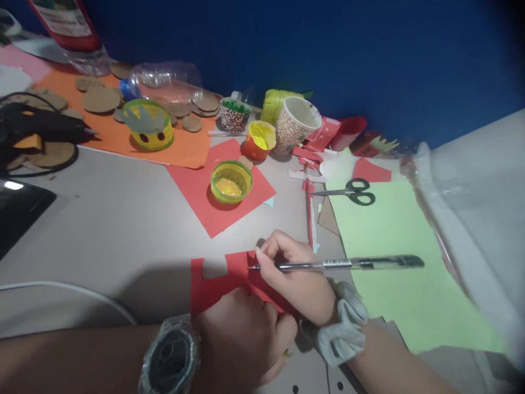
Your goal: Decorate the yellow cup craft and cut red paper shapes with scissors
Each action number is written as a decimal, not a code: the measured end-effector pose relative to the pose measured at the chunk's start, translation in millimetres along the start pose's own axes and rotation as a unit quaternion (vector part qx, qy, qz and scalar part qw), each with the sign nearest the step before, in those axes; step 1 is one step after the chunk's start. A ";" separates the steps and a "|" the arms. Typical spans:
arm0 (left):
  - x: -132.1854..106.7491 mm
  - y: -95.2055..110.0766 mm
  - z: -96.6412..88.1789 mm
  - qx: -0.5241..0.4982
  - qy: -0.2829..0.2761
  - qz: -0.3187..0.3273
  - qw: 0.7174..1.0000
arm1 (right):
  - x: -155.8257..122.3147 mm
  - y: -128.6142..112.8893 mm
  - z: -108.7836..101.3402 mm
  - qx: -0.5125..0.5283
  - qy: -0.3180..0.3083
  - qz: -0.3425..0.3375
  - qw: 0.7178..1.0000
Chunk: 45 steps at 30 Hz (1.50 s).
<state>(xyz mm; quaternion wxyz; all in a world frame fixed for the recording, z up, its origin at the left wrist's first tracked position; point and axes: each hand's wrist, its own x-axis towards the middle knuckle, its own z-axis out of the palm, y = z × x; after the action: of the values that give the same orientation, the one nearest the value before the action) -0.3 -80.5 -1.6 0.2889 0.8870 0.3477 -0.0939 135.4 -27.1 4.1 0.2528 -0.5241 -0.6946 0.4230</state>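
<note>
My right hand (287, 268) grips a black gel pen (340, 264), its tip on a piece of red paper (213, 290). The cap sits on the pen's rear end, pointing right. A rectangular notch is cut in the paper's far edge. My left hand (246, 334), fingers curled, lies on the near part of this paper and holds it against the table; its fingertips are hidden. Beyond the hands, a small yellow cup with a green rim (232, 183) stands on a red paper square (211, 219). Right of that lies a thin red paintbrush (309, 213).
Black-handled scissors (356, 191) lie partly on a green sheet (394, 284). Paper cups (299, 123) and red scraps stand along the blue wall. Orange paper (184, 150) carries cardboard discs, a plastic bottle (164, 79) and a crowned yellow cup (151, 128). A glue gun (41, 128) is at left.
</note>
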 end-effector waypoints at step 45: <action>-5.7 3.6 -29.0 0.001 0.024 -0.023 0.999 | -56.2 2.1 6.9 0.028 0.200 0.151 0.968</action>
<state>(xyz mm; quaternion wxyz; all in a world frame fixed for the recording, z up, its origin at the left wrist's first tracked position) -3.1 -69.0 25.8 0.2775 0.8811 0.3746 -0.0794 149.1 -82.1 3.9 0.3344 -0.6892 -0.5308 0.3626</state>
